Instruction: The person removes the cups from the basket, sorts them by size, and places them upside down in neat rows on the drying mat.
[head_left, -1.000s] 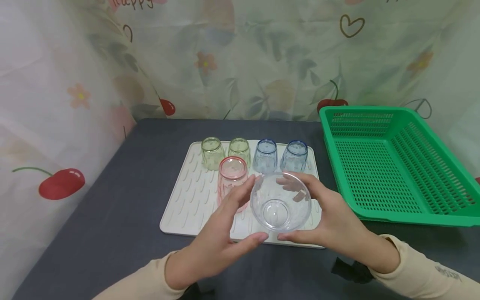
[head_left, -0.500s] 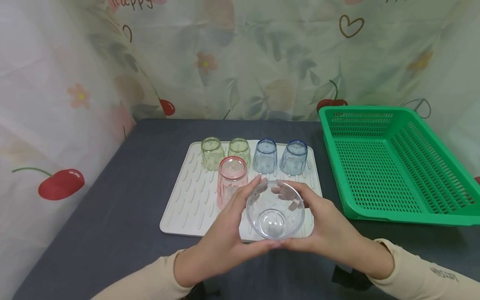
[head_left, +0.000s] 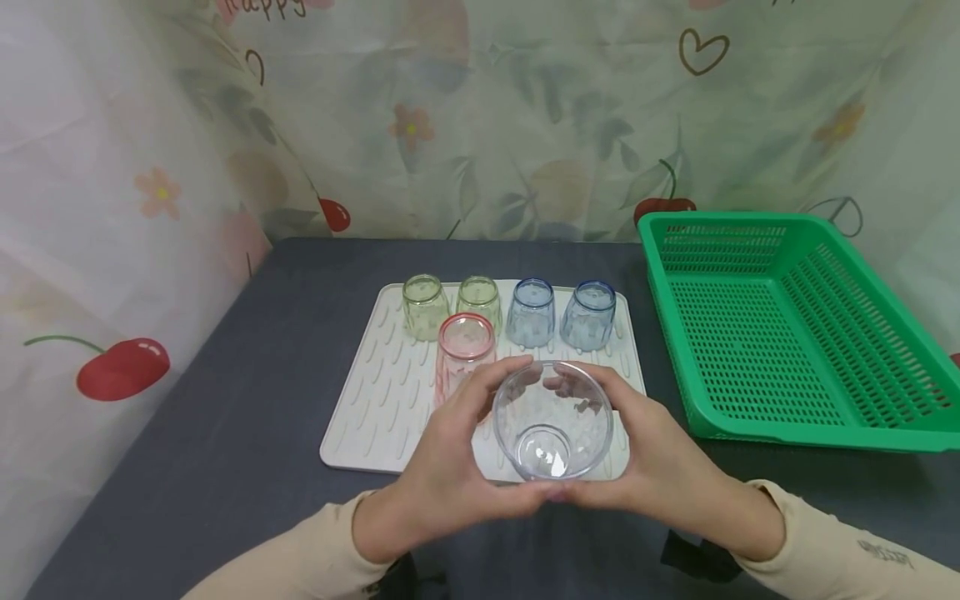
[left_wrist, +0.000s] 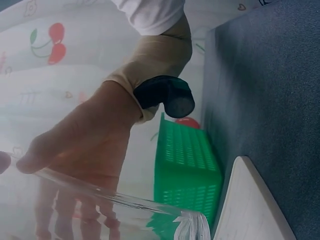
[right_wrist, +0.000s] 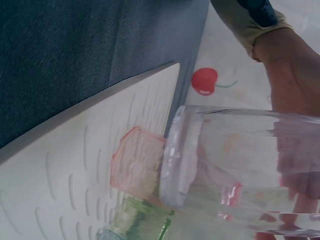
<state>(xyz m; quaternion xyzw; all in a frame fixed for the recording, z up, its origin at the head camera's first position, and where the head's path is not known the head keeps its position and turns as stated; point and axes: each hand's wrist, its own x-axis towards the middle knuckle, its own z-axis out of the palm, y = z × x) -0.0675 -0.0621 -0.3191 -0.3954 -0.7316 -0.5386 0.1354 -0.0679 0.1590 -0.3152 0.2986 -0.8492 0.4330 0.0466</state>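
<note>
A clear drinking glass (head_left: 555,425), mouth up, is held between both hands above the front of a white ridged mat (head_left: 375,400). My left hand (head_left: 453,454) grips its left side, and my right hand (head_left: 663,446) curls round the right side. The thumbs meet at the near side. Through the glass wall, in the left wrist view, the right hand's fingers (left_wrist: 65,215) show; the right wrist view has the left hand (right_wrist: 295,75) beyond the glass. Behind the glass, a pink tumbler (head_left: 465,342) stands upside down on the mat, partly hidden by the left hand.
Along the mat's back edge stand upturned tumblers: two green ones, such as the left one (head_left: 425,308), and two blue ones, such as the right one (head_left: 590,317). A green plastic basket (head_left: 772,358) sits to the right on the dark tabletop (head_left: 247,400). Patterned curtains (head_left: 487,125) surround the table.
The left hand has closed in on the glass, and the thumbs have come together. Both hands and the glass shifted slightly toward me and left, then stayed nearly still. The tumblers have not moved.
</note>
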